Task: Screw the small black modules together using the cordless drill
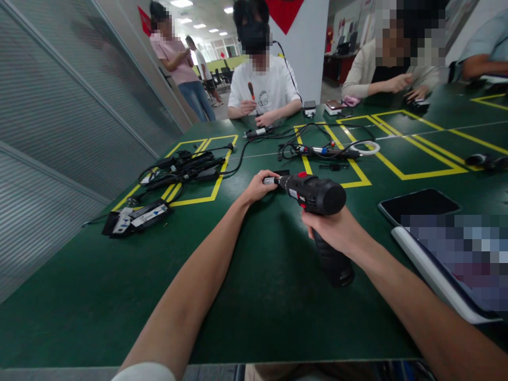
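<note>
Gripping right hand (332, 227): wrapped round the black drill (313, 193), one o'clock, nose toward ten.
Left hand (259, 185): pinching a silvery piece (270, 181) at the drill's nose, twelve o'clock.
Cable bundle (190, 168): eleven o'clock.

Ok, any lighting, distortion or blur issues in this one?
All head view: ceiling lights glare white; a soft shadow lies on the table under the drill; the partition leans, likely wide-angle distortion; blocky pixelation covers most of the tablet.

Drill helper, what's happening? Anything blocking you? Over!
Right hand gripping black drill. Left hand at silvery piece by drill's tip. Cable bundle off left, clear of hands.
</note>
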`<action>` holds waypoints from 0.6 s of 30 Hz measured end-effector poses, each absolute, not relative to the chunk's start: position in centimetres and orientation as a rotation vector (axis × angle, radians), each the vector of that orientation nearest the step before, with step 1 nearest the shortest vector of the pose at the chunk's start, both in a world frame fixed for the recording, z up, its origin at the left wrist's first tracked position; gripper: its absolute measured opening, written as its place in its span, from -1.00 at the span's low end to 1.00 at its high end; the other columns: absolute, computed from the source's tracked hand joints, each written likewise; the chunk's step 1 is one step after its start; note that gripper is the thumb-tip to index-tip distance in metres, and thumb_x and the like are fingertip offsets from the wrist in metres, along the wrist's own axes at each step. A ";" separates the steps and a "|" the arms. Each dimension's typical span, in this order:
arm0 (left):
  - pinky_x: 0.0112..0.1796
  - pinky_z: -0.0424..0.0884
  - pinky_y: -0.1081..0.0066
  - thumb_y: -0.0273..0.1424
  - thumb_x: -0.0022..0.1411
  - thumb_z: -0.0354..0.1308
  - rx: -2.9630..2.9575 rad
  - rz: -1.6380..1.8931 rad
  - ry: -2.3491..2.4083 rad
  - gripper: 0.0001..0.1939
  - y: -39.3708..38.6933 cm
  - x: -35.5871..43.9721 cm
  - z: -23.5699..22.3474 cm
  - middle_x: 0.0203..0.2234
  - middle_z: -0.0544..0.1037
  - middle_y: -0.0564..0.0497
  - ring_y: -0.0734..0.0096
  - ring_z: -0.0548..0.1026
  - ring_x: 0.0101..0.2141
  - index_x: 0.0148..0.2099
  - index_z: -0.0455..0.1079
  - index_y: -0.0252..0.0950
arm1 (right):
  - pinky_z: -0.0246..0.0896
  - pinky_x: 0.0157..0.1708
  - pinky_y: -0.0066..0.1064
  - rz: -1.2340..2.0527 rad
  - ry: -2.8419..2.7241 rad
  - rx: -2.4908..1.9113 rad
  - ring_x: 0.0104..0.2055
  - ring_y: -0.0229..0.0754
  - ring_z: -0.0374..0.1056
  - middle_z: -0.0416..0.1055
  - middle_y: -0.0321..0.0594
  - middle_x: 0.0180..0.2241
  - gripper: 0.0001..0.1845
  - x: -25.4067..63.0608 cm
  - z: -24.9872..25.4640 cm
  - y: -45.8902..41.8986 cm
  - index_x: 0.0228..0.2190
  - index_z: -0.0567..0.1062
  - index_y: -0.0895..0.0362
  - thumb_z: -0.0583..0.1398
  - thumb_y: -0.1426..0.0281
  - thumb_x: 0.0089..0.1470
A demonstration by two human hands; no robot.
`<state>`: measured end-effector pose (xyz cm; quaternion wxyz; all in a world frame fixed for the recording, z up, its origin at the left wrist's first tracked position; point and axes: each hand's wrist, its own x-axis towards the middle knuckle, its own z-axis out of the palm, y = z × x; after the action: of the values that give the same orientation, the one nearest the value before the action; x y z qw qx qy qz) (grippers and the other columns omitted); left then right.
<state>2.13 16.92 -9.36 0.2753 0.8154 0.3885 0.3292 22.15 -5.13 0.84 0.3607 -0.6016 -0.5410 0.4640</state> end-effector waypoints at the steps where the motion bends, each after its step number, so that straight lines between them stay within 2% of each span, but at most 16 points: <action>1: -0.03 0.35 0.28 -0.40 0.03 0.20 2.190 0.885 1.043 -0.66 16.9 2.1 -9.3 -0.14 0.52 0.00 0.30 0.43 -0.13 -0.08 0.47 -0.24 | 0.19 -0.57 -0.39 1.195 -1.390 -1.546 -0.60 -0.21 0.33 0.39 -0.22 -0.66 -0.86 22.1 0.7 -5.1 -0.63 0.35 0.12 0.17 0.40 -0.11; 18: 0.05 0.29 0.26 -0.40 0.03 0.21 2.169 0.951 1.014 -0.72 17.0 2.4 -9.4 -0.16 0.54 0.01 0.30 0.43 -0.08 -0.14 0.48 -0.24 | 0.22 -0.52 -0.37 1.186 -1.401 -1.539 -0.56 -0.17 0.36 0.40 -0.23 -0.64 -0.95 21.9 0.6 -5.2 -0.55 0.40 0.12 0.18 0.41 -0.11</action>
<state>2.41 16.99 -9.39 0.2788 0.8086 0.3780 0.3544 21.94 -5.18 0.65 0.3646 -0.5982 -0.5446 0.4611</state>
